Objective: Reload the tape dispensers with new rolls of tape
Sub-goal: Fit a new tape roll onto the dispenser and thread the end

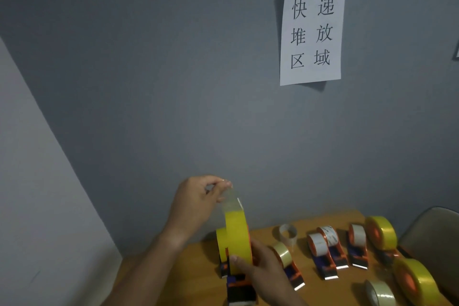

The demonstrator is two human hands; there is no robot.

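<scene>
Grey wall (173, 82) is backing a wooden table (198, 281). Left hand (196, 204) is pinching the clear tape end (229, 202) upward, while right hand (260, 271) is gripping the yellow roll (236, 236) (mounted on a dispenser (241, 290)).

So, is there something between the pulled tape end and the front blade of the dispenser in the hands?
Yes. The right hand wraps the yellow roll above the dispenser; the left hand pinches the tape end high above it.

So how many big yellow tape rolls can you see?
4. One yellow roll is under the right hand, its tape end pinched by the left hand; one peeks out behind it; two sit at the brown wooden table's right end. More may be hidden.
</scene>
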